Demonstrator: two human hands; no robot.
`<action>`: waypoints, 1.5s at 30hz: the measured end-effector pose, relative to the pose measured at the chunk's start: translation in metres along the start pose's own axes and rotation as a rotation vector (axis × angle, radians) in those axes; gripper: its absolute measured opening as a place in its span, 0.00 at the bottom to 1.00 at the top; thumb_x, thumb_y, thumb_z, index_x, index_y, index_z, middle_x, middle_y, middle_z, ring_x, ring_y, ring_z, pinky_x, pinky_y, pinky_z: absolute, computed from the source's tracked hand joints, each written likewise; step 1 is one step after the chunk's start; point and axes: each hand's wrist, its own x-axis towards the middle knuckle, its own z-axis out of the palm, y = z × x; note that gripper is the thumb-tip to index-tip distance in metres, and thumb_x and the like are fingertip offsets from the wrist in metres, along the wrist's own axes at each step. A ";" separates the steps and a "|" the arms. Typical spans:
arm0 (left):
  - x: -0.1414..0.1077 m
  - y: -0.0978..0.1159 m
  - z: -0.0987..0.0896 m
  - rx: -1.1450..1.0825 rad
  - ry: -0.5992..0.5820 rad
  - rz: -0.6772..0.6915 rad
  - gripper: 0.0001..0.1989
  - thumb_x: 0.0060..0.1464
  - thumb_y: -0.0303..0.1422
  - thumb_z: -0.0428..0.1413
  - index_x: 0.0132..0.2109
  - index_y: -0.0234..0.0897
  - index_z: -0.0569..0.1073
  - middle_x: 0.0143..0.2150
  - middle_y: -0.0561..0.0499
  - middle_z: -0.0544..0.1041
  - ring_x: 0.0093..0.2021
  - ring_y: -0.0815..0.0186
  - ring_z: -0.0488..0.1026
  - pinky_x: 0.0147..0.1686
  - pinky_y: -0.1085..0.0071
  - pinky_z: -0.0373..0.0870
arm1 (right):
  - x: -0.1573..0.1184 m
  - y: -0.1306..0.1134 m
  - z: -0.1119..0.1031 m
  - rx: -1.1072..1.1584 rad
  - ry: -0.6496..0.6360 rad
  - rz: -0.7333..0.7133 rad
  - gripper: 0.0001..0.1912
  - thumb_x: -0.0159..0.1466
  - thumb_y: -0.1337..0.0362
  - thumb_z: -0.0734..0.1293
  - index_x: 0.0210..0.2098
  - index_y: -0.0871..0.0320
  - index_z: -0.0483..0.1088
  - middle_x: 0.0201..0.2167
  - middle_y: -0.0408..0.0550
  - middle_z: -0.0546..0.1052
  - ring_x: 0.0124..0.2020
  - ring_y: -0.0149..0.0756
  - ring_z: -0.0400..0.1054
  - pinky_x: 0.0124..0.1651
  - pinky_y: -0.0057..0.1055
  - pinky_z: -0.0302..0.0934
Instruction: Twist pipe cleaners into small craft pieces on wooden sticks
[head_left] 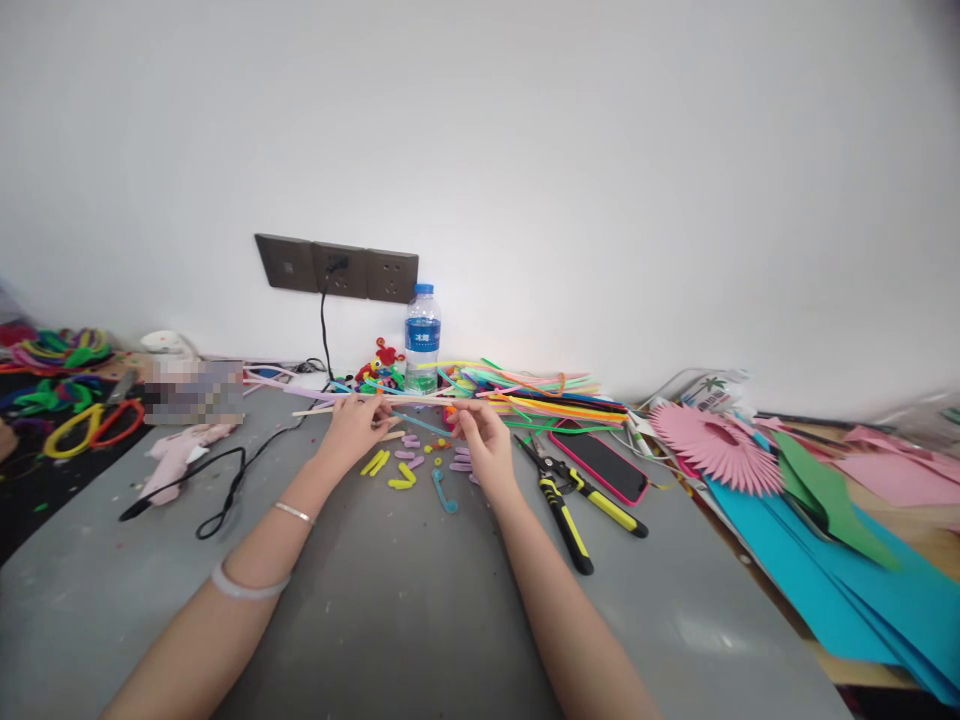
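Observation:
My left hand (354, 432) and my right hand (484, 440) are raised over the far part of the grey table, each with its fingers pinched. Between them runs a thin blue pipe cleaner (421, 423), its ends at my fingertips. A pale stick (313, 411) shows beside my left hand. Below and between the hands lie folded yellow pieces (403, 477), purple pieces (461, 460) and a curled blue piece (444, 492). Something small and orange shows by my right fingertips.
Pliers (566, 500) and a phone (604, 462) lie right of my right hand. A bottle (423, 340) stands by the wall, beside many pipe cleaners (555, 400). Left are a pink glue gun (174, 462) and scissors (94, 425); right, blue paper (817, 570) and a pink paper fan (712, 445).

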 end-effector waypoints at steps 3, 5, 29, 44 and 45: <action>-0.001 0.002 -0.008 -0.200 -0.046 0.030 0.05 0.53 0.33 0.52 0.37 0.39 0.71 0.38 0.48 0.79 0.41 0.58 0.72 0.46 0.63 0.65 | 0.001 0.008 0.000 -0.008 -0.026 0.028 0.15 0.65 0.50 0.65 0.41 0.55 0.73 0.31 0.47 0.77 0.27 0.34 0.70 0.33 0.33 0.68; -0.002 0.005 -0.017 -0.315 -0.078 0.026 0.06 0.52 0.34 0.51 0.36 0.39 0.70 0.36 0.50 0.77 0.36 0.62 0.71 0.40 0.67 0.66 | 0.001 0.015 0.001 -0.027 -0.064 0.071 0.15 0.64 0.50 0.66 0.40 0.55 0.73 0.32 0.47 0.79 0.28 0.36 0.72 0.34 0.33 0.69; -0.025 0.065 -0.014 -0.642 0.104 0.108 0.08 0.57 0.37 0.56 0.34 0.38 0.73 0.32 0.53 0.76 0.31 0.67 0.69 0.32 0.71 0.64 | -0.002 -0.003 0.012 0.352 -0.173 0.303 0.17 0.53 0.54 0.76 0.37 0.56 0.73 0.29 0.41 0.76 0.29 0.30 0.69 0.36 0.28 0.67; -0.025 0.071 -0.016 -1.051 -0.177 -0.060 0.15 0.48 0.43 0.64 0.29 0.35 0.75 0.26 0.51 0.76 0.26 0.68 0.70 0.27 0.73 0.66 | 0.000 -0.014 0.003 0.361 -0.367 0.305 0.14 0.56 0.54 0.75 0.30 0.57 0.72 0.26 0.40 0.74 0.27 0.28 0.66 0.34 0.26 0.61; -0.026 0.070 -0.015 -1.061 -0.183 -0.060 0.14 0.48 0.42 0.64 0.29 0.35 0.75 0.26 0.51 0.76 0.27 0.68 0.71 0.28 0.73 0.66 | 0.000 -0.014 0.003 0.364 -0.380 0.303 0.13 0.57 0.54 0.74 0.30 0.57 0.72 0.26 0.40 0.73 0.27 0.28 0.66 0.34 0.25 0.61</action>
